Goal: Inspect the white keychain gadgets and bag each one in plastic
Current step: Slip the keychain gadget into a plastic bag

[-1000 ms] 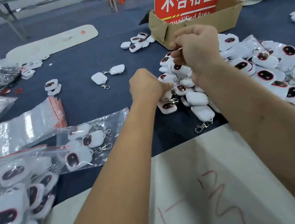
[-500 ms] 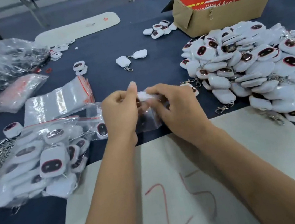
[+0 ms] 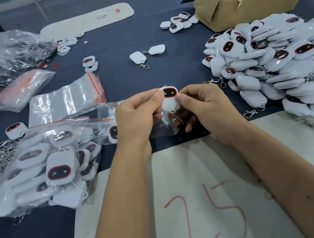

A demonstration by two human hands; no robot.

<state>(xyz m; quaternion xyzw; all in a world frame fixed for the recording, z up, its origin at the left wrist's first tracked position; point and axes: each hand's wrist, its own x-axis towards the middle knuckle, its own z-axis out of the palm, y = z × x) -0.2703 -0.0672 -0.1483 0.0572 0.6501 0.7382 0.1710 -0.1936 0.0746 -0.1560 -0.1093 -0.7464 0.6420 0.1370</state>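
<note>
Head view: my left hand (image 3: 136,119) and right hand (image 3: 208,110) fingers pinch one white gadget (image 3: 170,100) over a clear bag (image 3: 165,126). Below, dark blue worktop (image 3: 118,72) carries a gadget heap (image 3: 276,68) and white sheet (image 3: 192,203).

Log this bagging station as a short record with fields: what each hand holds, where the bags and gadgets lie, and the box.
left hand: pinches the held gadget's top left edge
right hand: pinches the gadget's right edge
held gadget: white, dark red-rimmed face toward camera, upright
small clear bag: under the gadget, between both hands
unbagged pile: heaped at right on the blue table
bagged gadgets: heaped at left
empty zip bags: stacked behind the bagged heap
cardboard box: far right, red sign inside
</note>
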